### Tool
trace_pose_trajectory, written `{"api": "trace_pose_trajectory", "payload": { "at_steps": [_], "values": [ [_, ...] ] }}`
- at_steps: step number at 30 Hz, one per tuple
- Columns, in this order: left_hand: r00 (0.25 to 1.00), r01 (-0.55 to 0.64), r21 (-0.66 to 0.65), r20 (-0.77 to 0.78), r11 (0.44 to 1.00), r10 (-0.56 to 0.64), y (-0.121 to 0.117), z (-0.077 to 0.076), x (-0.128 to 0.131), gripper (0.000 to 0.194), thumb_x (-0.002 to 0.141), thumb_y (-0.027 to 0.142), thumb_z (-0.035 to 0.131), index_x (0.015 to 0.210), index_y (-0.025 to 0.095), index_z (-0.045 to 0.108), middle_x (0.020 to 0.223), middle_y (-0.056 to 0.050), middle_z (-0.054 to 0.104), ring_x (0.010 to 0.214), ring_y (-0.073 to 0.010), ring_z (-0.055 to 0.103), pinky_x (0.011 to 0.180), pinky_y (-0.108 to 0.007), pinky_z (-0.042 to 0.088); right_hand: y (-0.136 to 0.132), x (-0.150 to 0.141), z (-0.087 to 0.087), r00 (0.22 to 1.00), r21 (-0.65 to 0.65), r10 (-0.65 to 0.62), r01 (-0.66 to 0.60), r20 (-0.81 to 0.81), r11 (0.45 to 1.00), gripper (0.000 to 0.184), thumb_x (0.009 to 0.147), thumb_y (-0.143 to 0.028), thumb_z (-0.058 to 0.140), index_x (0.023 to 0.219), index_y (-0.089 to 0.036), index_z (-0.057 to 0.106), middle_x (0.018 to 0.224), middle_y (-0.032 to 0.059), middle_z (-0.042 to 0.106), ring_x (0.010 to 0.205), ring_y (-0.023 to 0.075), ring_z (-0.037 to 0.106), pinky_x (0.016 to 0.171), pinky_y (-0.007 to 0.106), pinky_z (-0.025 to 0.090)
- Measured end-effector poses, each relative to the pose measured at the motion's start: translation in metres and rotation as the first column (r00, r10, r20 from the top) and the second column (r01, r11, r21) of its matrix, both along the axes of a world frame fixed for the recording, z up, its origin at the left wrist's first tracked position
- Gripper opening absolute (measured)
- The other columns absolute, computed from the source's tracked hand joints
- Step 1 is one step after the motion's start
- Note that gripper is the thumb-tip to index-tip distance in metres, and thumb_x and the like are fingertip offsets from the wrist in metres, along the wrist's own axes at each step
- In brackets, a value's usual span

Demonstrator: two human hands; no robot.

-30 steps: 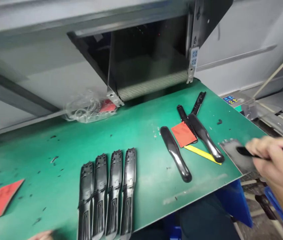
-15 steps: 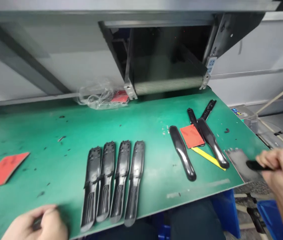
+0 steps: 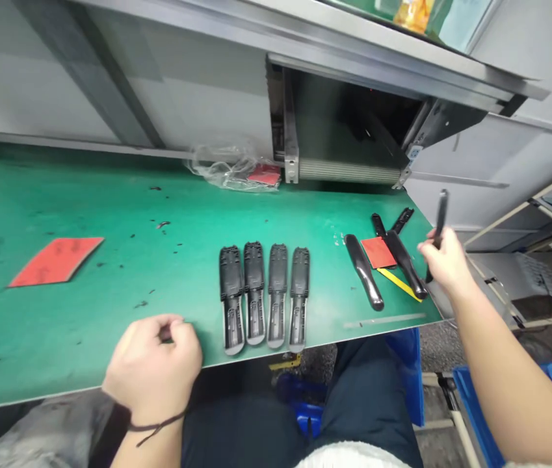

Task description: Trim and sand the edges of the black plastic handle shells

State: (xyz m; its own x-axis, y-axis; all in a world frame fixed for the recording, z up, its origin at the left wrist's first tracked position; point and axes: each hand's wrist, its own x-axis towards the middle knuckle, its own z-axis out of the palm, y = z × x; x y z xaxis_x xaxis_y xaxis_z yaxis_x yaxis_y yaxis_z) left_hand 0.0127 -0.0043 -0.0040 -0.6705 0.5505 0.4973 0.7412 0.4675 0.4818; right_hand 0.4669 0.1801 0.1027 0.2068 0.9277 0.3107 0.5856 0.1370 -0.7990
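Observation:
My left hand (image 3: 156, 361) rests as a loose fist at the table's front edge, nothing showing between its curled fingers. To its right, several black plastic handle shells (image 3: 277, 296) lie in a row, hollow side up, their rounded ends toward me. At the table's right end my right hand (image 3: 446, 260) is closed around a long black plastic handle piece (image 3: 442, 211), raised and roughly upright. Nearby lie one glossy black handle shell (image 3: 364, 273) and another (image 3: 405, 263), face down, with two narrow black strips (image 3: 402, 220), a red square pad (image 3: 379, 252) and a yellow strip (image 3: 400, 284).
Another red pad (image 3: 58, 260) lies on the green table (image 3: 192, 214) at left, among dark scraps. A clear plastic bag (image 3: 227, 170) sits at the back, beside a conveyor opening (image 3: 348, 166). Blue bins (image 3: 480, 403) stand below right.
My right hand has lifted the black handle piece from low beside the table's right end to a more upright pose. The view has shifted; my left hand stays a fist.

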Motion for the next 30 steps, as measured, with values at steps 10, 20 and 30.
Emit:
{"api": "trace_pose_trajectory", "payload": {
  "at_steps": [10,20,30],
  "values": [
    [0.998,0.053,0.026,0.015,0.998,-0.054,-0.003,-0.006,0.001,0.014,0.094,0.025,0.057,0.086,0.022,0.067,0.087,-0.005,0.069,0.08,-0.0237,0.062,0.063,-0.034,0.032,-0.058,-0.169,-0.038,0.696,-0.382,0.271,0.005,0.665,0.924,0.068,0.087,-0.019,0.06,0.149,0.003,0.045,0.125,0.0325,0.066,0.103,0.0386,0.074,0.086,0.043,0.056],
    [0.997,0.062,0.03,0.033,0.998,-0.063,-0.003,-0.006,0.0,0.013,0.094,0.024,0.056,0.086,0.021,0.067,0.088,-0.006,0.07,0.08,-0.0247,0.061,0.065,-0.035,0.031,-0.073,-0.213,-0.022,0.631,-0.425,0.353,-0.04,0.691,0.904,0.048,0.103,-0.056,0.05,0.114,-0.011,0.066,0.116,0.0273,0.071,0.113,0.0428,0.07,0.096,0.053,0.055],
    [0.998,0.038,-0.02,0.058,0.999,-0.037,-0.003,0.002,0.002,0.02,0.096,0.027,0.052,0.085,0.02,0.068,0.091,-0.008,0.07,0.079,-0.024,0.059,0.063,-0.034,0.031,-0.076,-0.188,-0.032,0.908,-0.485,0.383,-0.261,0.171,0.835,0.016,0.09,-0.018,0.057,0.105,-0.021,0.056,0.089,0.0088,0.075,0.077,0.0231,0.073,0.074,0.035,0.055]
  ]
}}
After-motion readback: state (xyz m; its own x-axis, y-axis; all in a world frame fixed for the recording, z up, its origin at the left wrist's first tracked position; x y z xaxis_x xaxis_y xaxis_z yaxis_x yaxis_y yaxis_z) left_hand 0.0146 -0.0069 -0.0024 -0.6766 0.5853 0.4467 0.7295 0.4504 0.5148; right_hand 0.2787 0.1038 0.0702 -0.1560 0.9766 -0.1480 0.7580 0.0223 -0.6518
